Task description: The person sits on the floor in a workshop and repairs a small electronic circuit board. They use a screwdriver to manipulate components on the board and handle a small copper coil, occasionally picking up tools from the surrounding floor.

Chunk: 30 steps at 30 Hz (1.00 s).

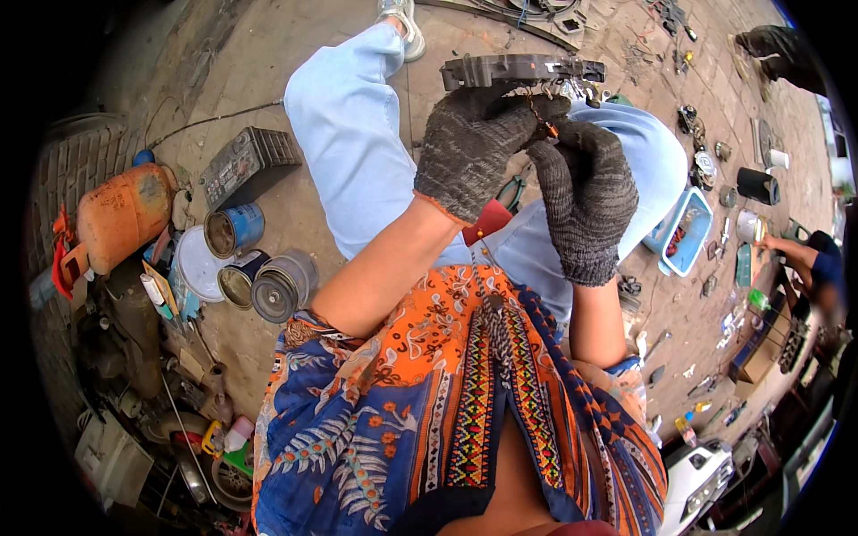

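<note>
Two hands in charcoal knitted gloves meet above the light-blue denim jeans [344,143]. The left hand [478,143] is closed on a dark, flat housing [523,69], its fingers along the near underside; the part is seen almost edge-on, its rim ridged and notched, and whether it is metal or plastic cannot be told. It is held up at the top middle of the view, clear of the floor [357,98]. Thin copper-coloured wire [541,116] dangles from its underside between the gloves. The right hand [585,192] is half curled, thumb and fingers narrow and close to the wire end; whether they pinch it cannot be told.

Between the legs lie pliers [511,192] with curved handles. Leftward stand a boxy black battery [246,165], a rounded orange gas cylinder [125,219] with scuffed, rusty paint, a cylindrical blue tin [239,228] and a dull grey metal can [286,284] with a round top. To the right, a smooth blue plastic basin [657,241] holds small reddish pieces [679,237].
</note>
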Motion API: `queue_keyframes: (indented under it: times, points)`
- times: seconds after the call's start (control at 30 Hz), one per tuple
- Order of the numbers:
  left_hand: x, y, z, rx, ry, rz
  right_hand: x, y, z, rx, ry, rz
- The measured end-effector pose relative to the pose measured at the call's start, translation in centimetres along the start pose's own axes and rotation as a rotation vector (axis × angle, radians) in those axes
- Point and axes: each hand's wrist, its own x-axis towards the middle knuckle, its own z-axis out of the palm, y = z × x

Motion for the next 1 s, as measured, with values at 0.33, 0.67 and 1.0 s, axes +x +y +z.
queue_keyframes:
  times: [0.33, 0.67, 1.0]
  points:
    - [-0.4, 1.9, 0.2, -0.172, 0.093, -0.279, 2.1, 1.5, -0.4, -0.417, -0.256, -0.379]
    - [-1.1, 2.2, 1.0, -0.417, 0.146, -0.31, 1.5, 2.2, 0.4, -0.369, -0.285, -0.285]
    - [-1.6, 2.6, 0.5, -0.341, 0.101, -0.185, 0.8, 1.1, -1.0, 0.089, -0.283, -0.212]
